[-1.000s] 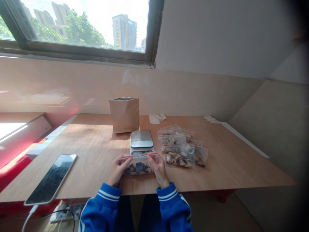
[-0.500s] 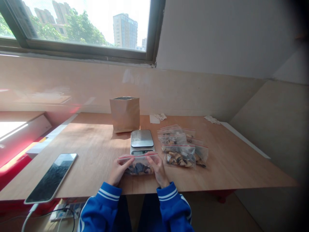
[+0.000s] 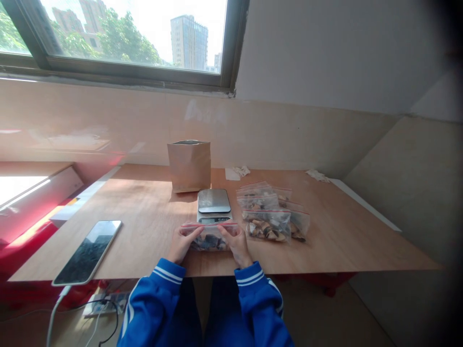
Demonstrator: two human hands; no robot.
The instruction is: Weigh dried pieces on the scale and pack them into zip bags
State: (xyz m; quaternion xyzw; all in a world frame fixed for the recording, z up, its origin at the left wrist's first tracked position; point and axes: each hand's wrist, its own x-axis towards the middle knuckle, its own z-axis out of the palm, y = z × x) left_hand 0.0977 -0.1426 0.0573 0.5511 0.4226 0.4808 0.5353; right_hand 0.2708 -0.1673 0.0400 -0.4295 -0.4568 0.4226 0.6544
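A clear zip bag (image 3: 210, 238) with a red seal strip and dark dried pieces inside lies near the table's front edge. My left hand (image 3: 183, 244) pinches its left part and my right hand (image 3: 235, 245) pinches its right part, fingers pressed on the top seal. Just behind the bag sits a small digital scale (image 3: 213, 204) with a steel platform. Behind that stands an upright brown paper pouch (image 3: 189, 165), open at the top. Both sleeves are blue with white stripes.
Several filled zip bags (image 3: 270, 218) lie stacked to the right of the scale. A phone (image 3: 88, 251) on a white cable rests at the left of the wooden table (image 3: 343, 241). Crumpled paper scraps (image 3: 237, 172) lie by the back wall. A window is above.
My fingers have slid inward along the bag's red seal, both hands now closer together. The view has shifted slightly up the table.
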